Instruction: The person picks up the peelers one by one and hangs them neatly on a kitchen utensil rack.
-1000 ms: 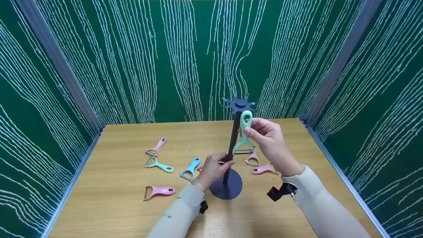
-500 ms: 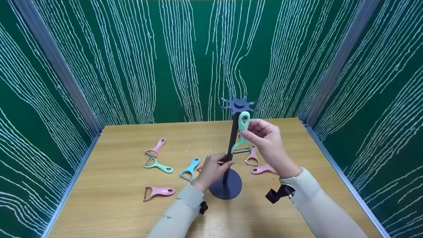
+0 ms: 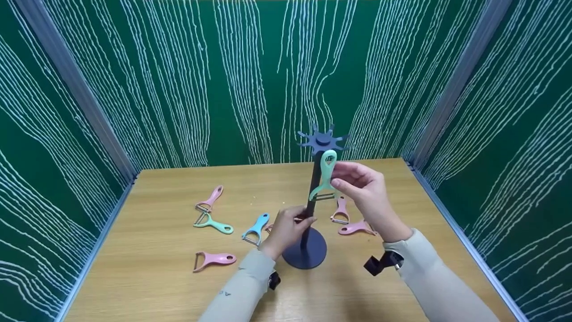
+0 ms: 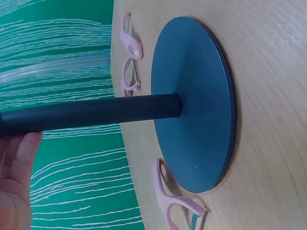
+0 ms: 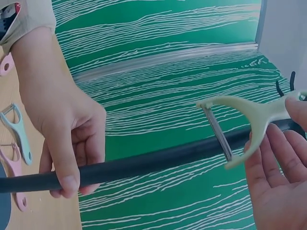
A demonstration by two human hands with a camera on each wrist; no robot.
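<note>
Toward the left edge of the tabletop (image 3: 156, 214), a pink peeler (image 3: 216, 196) and a green one (image 3: 218, 225) lie with their blade ends together, and another pink peeler (image 3: 219, 258) rests nearer the front edge. Further in from that edge lies a blue peeler (image 3: 261, 222); next comes a pink peeler mostly hidden from the head camera, which the left wrist view shows just beside the base (image 4: 169, 199). The left hand (image 3: 288, 228) grips the pole of the dark stand (image 3: 315, 174), whose round base lies flat on the tabletop. To the right, the right hand (image 3: 364, 188) pinches a light green peeler (image 3: 327, 171) by its handle, hole up and blade down, in front of the pole and just under the hooked top (image 3: 322, 141). Two more pink peelers (image 3: 342, 206) (image 3: 353, 229) lie toward the right edge. The step in hand looks like offering the handle hole to a hook while the stand is steadied; whether they touch cannot be told. The next move seems to call for lining hole and hook up before the pinch is loosened.
</note>
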